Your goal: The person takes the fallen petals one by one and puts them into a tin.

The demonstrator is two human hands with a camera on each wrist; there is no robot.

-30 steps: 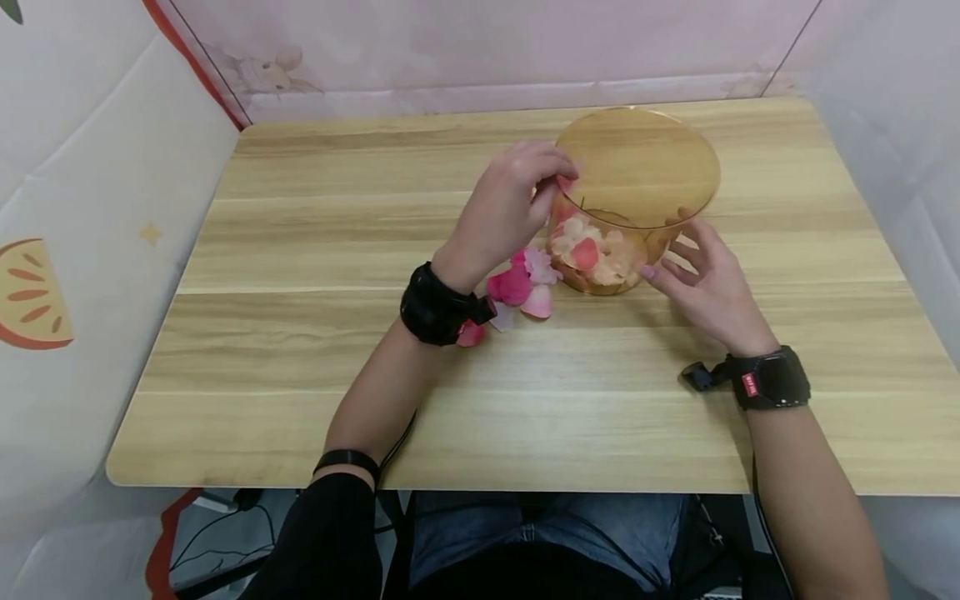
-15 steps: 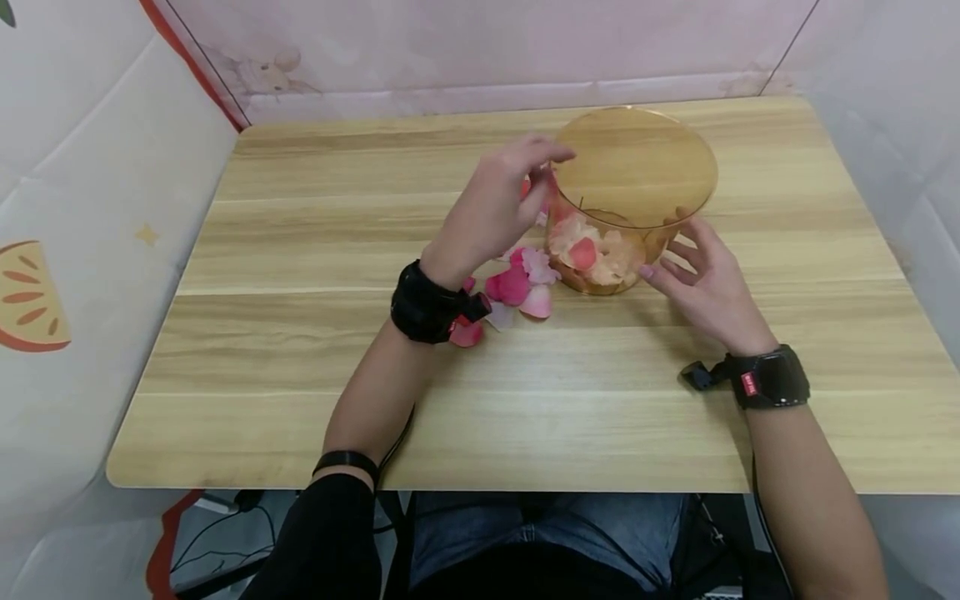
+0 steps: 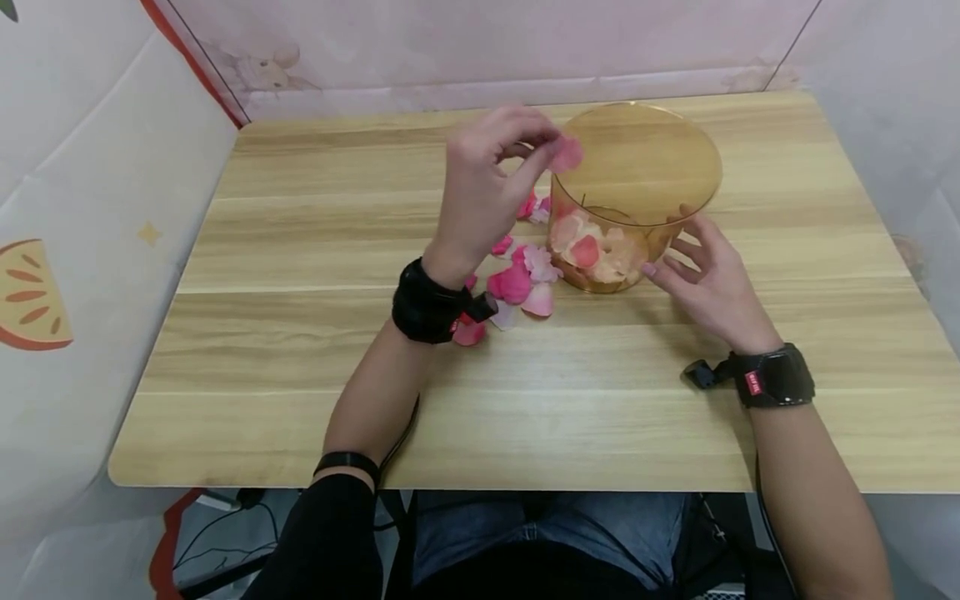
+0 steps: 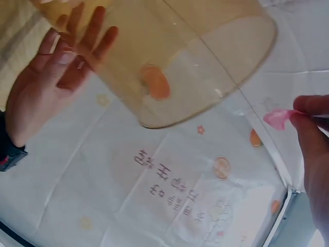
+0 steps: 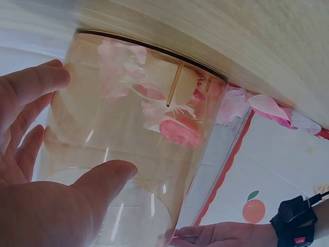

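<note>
Raised since a second ago, the left hand (image 3: 487, 187) now pinches a pink fabric petal (image 3: 566, 155) beside the rim of the amber see-through plastic cylinder (image 3: 633, 196) near the tabletop's far edge. Fingers spread wide, the right hand (image 3: 708, 279) steadies its wall. Loose pink and red petals (image 3: 517, 283) lie just left of it; no writing on it is legible.

I see a light wooden table (image 3: 300, 392) with rounded corners. A clear amber plastic cylinder container (image 3: 637, 167) stands on it toward the far edge, right of centre, with pale and pink petals inside. Just beside its left side, a loose scatter of pink and white fabric petals (image 3: 517, 283) lies on the tabletop.
</note>
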